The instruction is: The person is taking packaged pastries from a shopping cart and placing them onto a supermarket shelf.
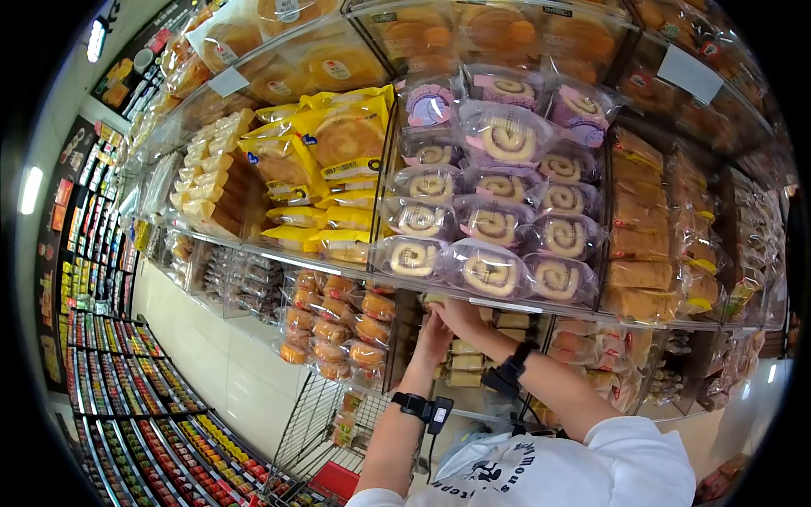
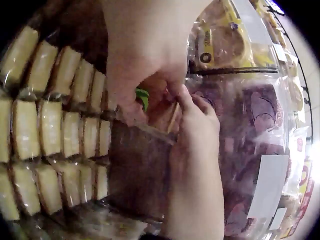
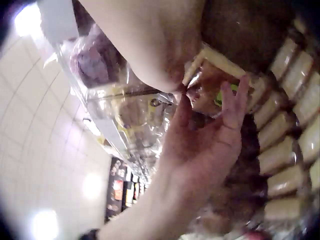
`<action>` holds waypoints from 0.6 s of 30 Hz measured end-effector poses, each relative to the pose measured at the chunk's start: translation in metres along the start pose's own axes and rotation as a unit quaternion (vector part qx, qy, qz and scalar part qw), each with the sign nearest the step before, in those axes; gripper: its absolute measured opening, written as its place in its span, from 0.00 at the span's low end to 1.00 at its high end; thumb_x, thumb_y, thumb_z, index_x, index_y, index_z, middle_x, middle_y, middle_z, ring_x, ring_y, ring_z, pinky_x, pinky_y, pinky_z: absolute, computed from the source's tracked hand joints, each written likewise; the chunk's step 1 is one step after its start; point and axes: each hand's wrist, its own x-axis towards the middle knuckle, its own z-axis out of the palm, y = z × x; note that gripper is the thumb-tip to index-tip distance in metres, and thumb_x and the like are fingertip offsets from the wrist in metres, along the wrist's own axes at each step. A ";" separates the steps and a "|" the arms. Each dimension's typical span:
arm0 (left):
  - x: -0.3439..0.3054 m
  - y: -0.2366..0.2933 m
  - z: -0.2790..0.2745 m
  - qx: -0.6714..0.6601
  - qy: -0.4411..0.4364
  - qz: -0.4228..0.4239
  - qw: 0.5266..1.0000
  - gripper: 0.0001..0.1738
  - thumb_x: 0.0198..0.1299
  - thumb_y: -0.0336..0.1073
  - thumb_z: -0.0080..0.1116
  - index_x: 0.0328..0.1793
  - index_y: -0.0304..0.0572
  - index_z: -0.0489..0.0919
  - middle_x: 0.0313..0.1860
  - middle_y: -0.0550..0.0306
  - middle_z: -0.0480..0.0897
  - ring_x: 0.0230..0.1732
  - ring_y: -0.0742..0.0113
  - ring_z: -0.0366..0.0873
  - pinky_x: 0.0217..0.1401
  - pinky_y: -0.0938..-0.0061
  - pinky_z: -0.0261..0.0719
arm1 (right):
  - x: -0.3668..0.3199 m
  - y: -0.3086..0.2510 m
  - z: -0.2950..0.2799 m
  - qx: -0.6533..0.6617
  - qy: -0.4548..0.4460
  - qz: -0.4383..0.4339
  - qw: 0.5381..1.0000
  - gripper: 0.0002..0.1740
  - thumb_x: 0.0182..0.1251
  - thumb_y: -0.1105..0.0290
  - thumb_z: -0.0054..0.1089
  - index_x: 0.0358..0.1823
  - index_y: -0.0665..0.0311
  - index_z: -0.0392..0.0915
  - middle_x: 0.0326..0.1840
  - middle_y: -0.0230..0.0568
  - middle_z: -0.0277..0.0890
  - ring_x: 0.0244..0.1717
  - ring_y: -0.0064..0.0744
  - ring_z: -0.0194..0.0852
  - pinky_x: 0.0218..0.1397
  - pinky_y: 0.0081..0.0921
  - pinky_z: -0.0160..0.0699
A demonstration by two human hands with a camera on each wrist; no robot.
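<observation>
Both hands meet at a small clear-wrapped piece of cake or bread (image 3: 210, 72) with pale edges, a brown face and a green mark. My left hand (image 3: 202, 145) holds it between the thumb and the fingers, which lie along its far side. My right hand (image 2: 195, 122) pinches the wrapper's edge close to the left thumb. In the head view, the left hand (image 1: 432, 338) and right hand (image 1: 463, 319) touch just under the upper shelf's front edge. Next to them, rows of wrapped pale cake slices (image 2: 50, 125) stand on the lower shelf.
Above the hands, the upper shelf holds purple-wrapped swirl rolls (image 1: 494, 224), yellow bread packs (image 1: 338, 144) and brown loaves (image 1: 642, 237). Round buns (image 1: 338, 325) hang lower left. A shopping cart (image 1: 325, 422) stands by the left arm. White price cards (image 2: 268, 185) line the shelf edge.
</observation>
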 end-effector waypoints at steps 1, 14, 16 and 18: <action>0.003 -0.002 -0.002 -0.004 0.000 -0.003 1.000 0.21 0.57 0.48 0.32 0.52 0.46 0.62 0.49 0.62 0.66 0.52 0.68 0.61 0.53 0.73 0.57 | 0.005 0.006 0.014 0.044 0.012 -0.025 0.999 0.20 0.49 0.62 0.49 0.40 0.69 0.64 0.39 0.51 0.65 0.39 0.44 0.63 0.39 0.32 0.62; 0.012 0.022 -0.020 0.006 0.054 0.080 0.995 0.20 0.56 0.38 0.38 0.54 0.39 0.58 0.51 0.51 0.64 0.54 0.63 0.60 0.54 0.72 0.59 | -0.020 0.033 0.019 -0.067 0.058 0.032 0.996 0.24 0.49 0.66 0.49 0.47 0.69 0.58 0.31 0.54 0.68 0.31 0.50 0.65 0.30 0.36 0.65; 0.010 0.025 -0.016 0.032 0.056 0.114 0.991 0.21 0.56 0.36 0.39 0.55 0.40 0.56 0.53 0.51 0.62 0.55 0.63 0.59 0.53 0.73 0.59 | -0.005 0.046 0.035 -0.037 0.074 0.003 0.997 0.21 0.50 0.65 0.48 0.44 0.70 0.61 0.31 0.54 0.67 0.32 0.51 0.65 0.32 0.36 0.64; 0.006 0.024 -0.013 0.044 0.043 0.127 0.990 0.22 0.55 0.35 0.40 0.57 0.41 0.55 0.55 0.51 0.60 0.57 0.63 0.57 0.53 0.73 0.58 | 0.003 0.056 0.049 -0.031 0.094 0.003 0.995 0.18 0.51 0.65 0.47 0.41 0.70 0.64 0.31 0.55 0.67 0.32 0.51 0.64 0.33 0.35 0.63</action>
